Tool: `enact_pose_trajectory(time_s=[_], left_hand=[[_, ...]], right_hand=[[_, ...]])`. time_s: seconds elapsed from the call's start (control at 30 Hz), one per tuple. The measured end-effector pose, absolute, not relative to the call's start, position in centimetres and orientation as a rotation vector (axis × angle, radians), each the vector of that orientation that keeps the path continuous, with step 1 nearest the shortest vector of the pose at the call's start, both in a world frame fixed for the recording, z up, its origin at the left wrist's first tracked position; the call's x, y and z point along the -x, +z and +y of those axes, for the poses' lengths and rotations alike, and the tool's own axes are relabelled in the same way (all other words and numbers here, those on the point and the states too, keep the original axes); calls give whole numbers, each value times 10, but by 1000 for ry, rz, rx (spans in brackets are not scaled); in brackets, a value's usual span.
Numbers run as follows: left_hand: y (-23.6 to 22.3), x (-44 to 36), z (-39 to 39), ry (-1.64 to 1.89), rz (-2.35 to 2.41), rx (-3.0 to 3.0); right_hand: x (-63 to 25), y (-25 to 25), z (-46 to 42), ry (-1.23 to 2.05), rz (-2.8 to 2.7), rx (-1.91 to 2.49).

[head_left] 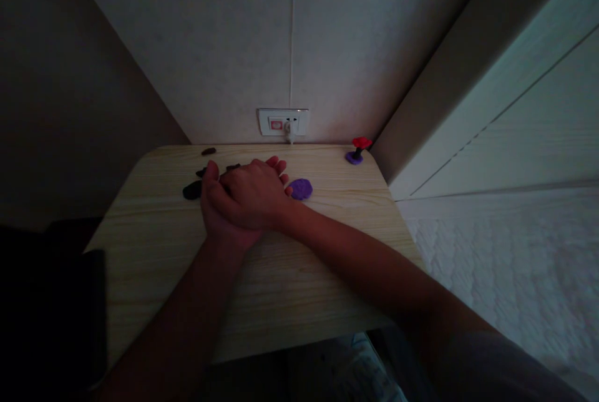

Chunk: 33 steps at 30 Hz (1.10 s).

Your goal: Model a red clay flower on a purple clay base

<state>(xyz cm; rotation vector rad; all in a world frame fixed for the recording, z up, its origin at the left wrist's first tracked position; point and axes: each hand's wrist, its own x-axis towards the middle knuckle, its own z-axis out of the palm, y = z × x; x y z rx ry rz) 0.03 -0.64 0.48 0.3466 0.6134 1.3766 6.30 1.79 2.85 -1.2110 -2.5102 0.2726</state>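
My right hand (257, 193) lies across my left hand (216, 208), palm pressed to palm above the table. The left hand is palm up, its thumb standing at the left and its fingertips showing past the right hand's far edge. Whatever lies between the palms is hidden. Just right of the fingertips is a flat purple piece of modelling clay (302, 189). To the left, partly behind the left hand, sits a black clay lump (191, 190), with smaller dark pieces (201, 172) near it.
A small clay figure (358, 151) with red top, dark stem and purple base stands at the table's back right corner. A dark strip (208, 151) lies at the back left. Behind the wooden table (299, 283) is a wall socket (283, 122) with a plug.
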Motion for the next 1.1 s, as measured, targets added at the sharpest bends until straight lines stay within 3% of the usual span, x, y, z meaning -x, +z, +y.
enact_pose_trajectory(time_s=[1.1], left_hand=[[-2, 8, -5, 1351, 458, -341]], right_hand=[[-62, 22, 22, 210, -2573, 1075]])
